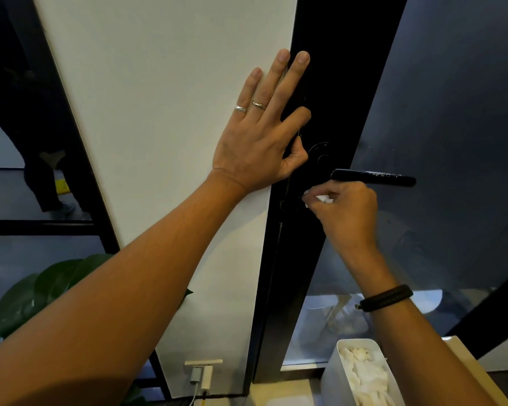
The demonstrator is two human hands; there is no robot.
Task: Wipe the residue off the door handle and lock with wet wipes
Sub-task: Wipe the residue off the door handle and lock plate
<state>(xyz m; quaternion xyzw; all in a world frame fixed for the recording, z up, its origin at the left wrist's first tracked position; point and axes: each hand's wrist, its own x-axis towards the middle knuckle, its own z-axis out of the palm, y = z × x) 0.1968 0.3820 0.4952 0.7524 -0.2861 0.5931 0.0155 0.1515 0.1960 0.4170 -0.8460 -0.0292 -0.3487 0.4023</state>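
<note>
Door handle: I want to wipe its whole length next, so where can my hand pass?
The handle's outer end is bare above the right hand. Its base is crowded: wipe below, left hand's thumb beside the round lock.

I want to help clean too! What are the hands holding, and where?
The right hand pinches a bunched white wet wipe in its fingers. The left hand holds nothing.

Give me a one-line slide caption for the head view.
Left hand braces flat across wall and door frame while right hand rubs a wipe under the handle.
</note>
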